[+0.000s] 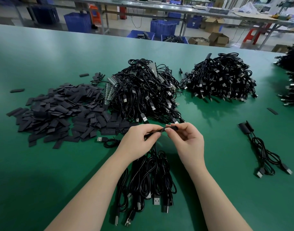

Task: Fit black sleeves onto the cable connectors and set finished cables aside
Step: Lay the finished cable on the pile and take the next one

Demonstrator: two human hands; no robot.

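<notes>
The right hand [187, 140] pinches a black sleeve [172, 127] between thumb and fingertips, its open end meeting the connector [162, 130] that the left hand [139, 140] pinches just to its left, above the near middle of the green table [42, 172]. To seat it well, I would keep both in line and push straight on. Two finished cables [266, 152] lie well to the right, the sleeve pile [59, 112] far left.

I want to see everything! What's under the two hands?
Under the left hand and right hand lies a bunch of black cables on the green table. Their upper ends are hidden by the hands.
</notes>
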